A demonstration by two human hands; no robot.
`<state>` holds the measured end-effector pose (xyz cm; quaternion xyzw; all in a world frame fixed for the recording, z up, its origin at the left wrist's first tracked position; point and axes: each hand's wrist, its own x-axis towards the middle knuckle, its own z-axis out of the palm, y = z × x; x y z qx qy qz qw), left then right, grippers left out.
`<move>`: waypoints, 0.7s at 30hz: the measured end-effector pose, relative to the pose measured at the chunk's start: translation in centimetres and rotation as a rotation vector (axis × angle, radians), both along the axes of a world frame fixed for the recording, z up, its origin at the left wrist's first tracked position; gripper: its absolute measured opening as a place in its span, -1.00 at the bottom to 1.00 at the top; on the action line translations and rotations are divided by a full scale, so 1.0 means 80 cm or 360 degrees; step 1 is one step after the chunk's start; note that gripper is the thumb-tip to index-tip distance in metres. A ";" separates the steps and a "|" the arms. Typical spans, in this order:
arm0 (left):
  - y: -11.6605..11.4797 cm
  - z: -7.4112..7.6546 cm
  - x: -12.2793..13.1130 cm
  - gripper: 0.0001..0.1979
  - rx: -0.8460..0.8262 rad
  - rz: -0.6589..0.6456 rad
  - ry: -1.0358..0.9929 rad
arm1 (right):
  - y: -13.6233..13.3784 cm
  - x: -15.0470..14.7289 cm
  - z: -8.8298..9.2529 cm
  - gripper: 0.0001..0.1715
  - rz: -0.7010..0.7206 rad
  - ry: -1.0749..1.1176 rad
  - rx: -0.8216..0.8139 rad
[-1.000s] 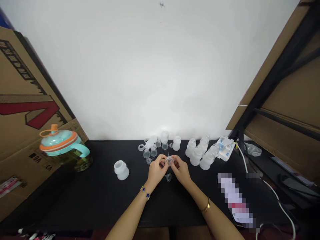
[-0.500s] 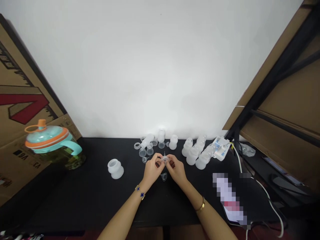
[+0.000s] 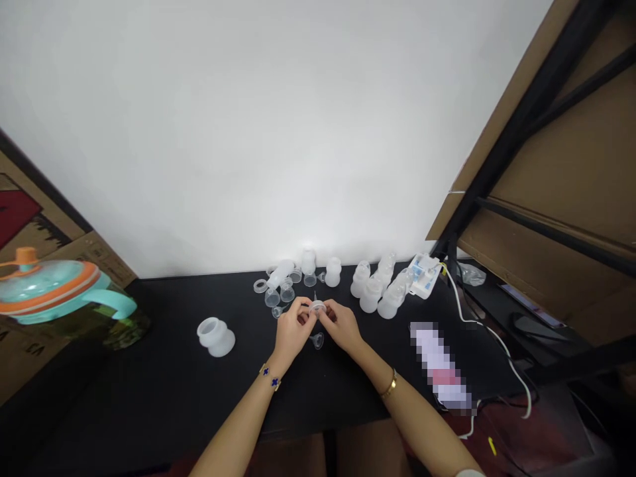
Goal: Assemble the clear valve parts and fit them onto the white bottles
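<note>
Both hands meet over the middle of the black table, their fingertips pinching a white bottle collar ring [image 3: 317, 306] from either side. A thin pale spike stands up out of the ring; its kind is too small to make out. My left hand [image 3: 293, 326] is closed on the ring's left edge, and my right hand [image 3: 342, 326] is closed on its right edge. Just below the fingers lies a clear bottle nipple [image 3: 317, 340]. Behind the left hand are loose clear nipples [image 3: 287, 291] and a separate collar ring [image 3: 260, 285].
An open white bottle body [image 3: 216, 336] stands left. More bottle bodies [image 3: 332, 272] are near the wall, and several bottles with nipples [image 3: 370, 294] stand right. Beyond them are a white power strip [image 3: 424, 275], a blurred-out phone [image 3: 442, 371] and a cable. A teal-lidded jug [image 3: 59, 291] is far left.
The camera view has turned a little to the right, so the table items appear shifted left. Both hands still grip the collar ring, which now shows tilted flatter between the fingers.
</note>
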<state>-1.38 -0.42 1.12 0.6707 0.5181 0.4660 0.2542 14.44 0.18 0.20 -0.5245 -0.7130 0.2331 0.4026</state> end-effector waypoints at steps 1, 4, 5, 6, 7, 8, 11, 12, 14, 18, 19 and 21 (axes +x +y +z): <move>0.000 0.000 0.000 -0.89 0.0006 -0.0009 0.0005 | 0.000 0.000 0.000 -0.77 0.0002 -0.0030 0.0007; 0.000 -0.001 0.000 -0.88 0.0028 -0.0033 0.0021 | 0.001 0.001 -0.001 -0.76 0.0001 -0.0072 0.0014; 0.000 -0.001 0.000 -0.88 0.0033 -0.0032 0.0029 | 0.001 0.001 -0.001 -0.76 0.0008 -0.0069 0.0017; 0.000 -0.001 0.000 -0.88 0.0034 -0.0027 0.0036 | 0.001 0.000 -0.001 -0.74 0.0014 -0.0062 0.0023; 0.000 -0.001 0.000 -0.88 0.0031 -0.0020 0.0041 | 0.001 0.000 0.000 -0.73 0.0018 -0.0055 0.0032; 0.001 0.000 0.000 -0.87 0.0026 -0.0014 0.0044 | 0.001 0.000 0.000 -0.71 0.0019 -0.0048 0.0039; 0.001 0.000 -0.001 -0.85 -0.0009 -0.0038 0.0027 | 0.000 -0.001 0.001 -0.68 0.0012 -0.0015 0.0040; 0.002 -0.001 -0.001 -0.84 -0.0022 -0.0053 0.0016 | 0.000 -0.001 0.001 -0.68 0.0014 -0.0002 0.0034; 0.003 -0.004 -0.002 -0.83 -0.0039 -0.0077 -0.0009 | 0.000 -0.001 0.001 -0.68 0.0017 0.0015 0.0029; 0.004 -0.006 -0.002 -0.82 -0.0048 -0.0085 -0.0039 | 0.000 0.000 0.001 -0.67 0.0006 -0.0003 0.0046; 0.004 -0.006 -0.002 -0.82 -0.0051 -0.0089 -0.0040 | 0.000 0.000 0.001 -0.67 0.0001 -0.0007 0.0048; 0.004 -0.003 -0.002 -0.83 -0.0047 -0.0090 -0.0033 | 0.001 0.001 0.001 -0.68 -0.0002 -0.0011 0.0051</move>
